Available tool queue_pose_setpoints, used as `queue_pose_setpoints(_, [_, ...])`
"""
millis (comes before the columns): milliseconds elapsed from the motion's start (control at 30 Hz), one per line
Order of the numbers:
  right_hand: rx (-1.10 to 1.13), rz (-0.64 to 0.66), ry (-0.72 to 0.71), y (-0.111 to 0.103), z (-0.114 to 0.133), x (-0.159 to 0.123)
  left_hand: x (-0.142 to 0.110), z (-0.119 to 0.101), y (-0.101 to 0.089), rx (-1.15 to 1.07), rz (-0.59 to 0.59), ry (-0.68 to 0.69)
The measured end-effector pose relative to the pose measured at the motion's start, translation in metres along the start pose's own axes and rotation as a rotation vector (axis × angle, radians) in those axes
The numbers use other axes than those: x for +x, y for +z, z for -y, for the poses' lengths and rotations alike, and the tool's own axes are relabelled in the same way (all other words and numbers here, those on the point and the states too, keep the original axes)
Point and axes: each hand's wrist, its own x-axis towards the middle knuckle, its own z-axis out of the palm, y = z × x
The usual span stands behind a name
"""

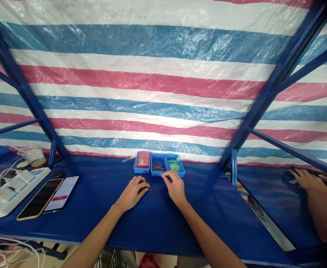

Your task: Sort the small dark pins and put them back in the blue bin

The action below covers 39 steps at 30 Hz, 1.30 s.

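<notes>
while a white power strip (18,190), a dark-screened phone (40,199) and a lit phone (63,192) lie at the left end of the blue worktop (152,230), they are well apart from both hands, seemingly so the middle is free for handling. the left hand (134,191) holds a slender dark tool (145,188), its tip pointing right, low over the worktop; the grip is narrow, fingers curled over the shaft, probably to steady it. that forearm slants in from the lower left, palm down, wrist nearly straight.

just beyond the hands, three small blue bins stand in a row, likely placed there for a short reach: the left bin (141,171) holds something red (143,159), the middle bin (155,173) dark metal pieces (158,166), the right bin (182,173) green packets (174,166). the right hand (176,188) pinches a tiny pale piece (161,174) between thumb and forefinger at the middle bin's near edge; what it is, i cannot tell. its forearm slants in from the lower right, knuckles up. further right, a co-worker's hand (310,182) is over another worktop (280,201).
</notes>
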Motion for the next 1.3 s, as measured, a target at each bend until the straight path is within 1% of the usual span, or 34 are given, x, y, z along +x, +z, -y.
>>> queue_pose_setpoints(133, [0.089, -0.018, 0.127, 0.001, -0.002, 0.000, 0.000, 0.000, 0.000, -0.001, -0.004, 0.005])
queue_pose_setpoints(233, [0.142, -0.013, 0.188, 0.002, -0.004, 0.001, 0.000, -0.001, -0.001, 0.002, -0.002, -0.007])
queue_pose_setpoints(400, [0.381, 0.080, 0.299, 0.006, -0.009, 0.000, 0.000, -0.002, 0.000, 0.001, -0.007, -0.009])
queue_pose_setpoints(467, [0.386, 0.092, 0.316, 0.009, -0.010, -0.001, 0.000, -0.001, 0.000, -0.005, 0.000, -0.011])
queue_pose_setpoints(533, [0.374, 0.110, 0.317, 0.011, -0.010, -0.002, 0.000, -0.001, 0.000, -0.010, -0.004, -0.004])
queue_pose_setpoints(667, [0.391, 0.091, 0.324, 0.013, -0.009, -0.002, 0.000, -0.002, 0.001, -0.014, -0.017, 0.007])
queue_pose_setpoints(867, [0.424, 0.108, 0.319, 0.009, -0.007, -0.001, 0.001, -0.005, -0.001, 0.000, -0.014, -0.009])
queue_pose_setpoints(933, [0.401, 0.085, 0.313, 0.008, -0.007, 0.000, 0.000, -0.004, -0.001, 0.000, -0.015, -0.003])
queue_pose_setpoints(1133, [0.290, 0.018, 0.221, 0.005, -0.004, -0.001, -0.001, -0.002, 0.002, 0.003, -0.025, -0.009])
queue_pose_setpoints(1300, [0.257, 0.045, 0.193, 0.003, 0.002, -0.003, -0.001, 0.000, 0.003, -0.007, -0.021, 0.005])
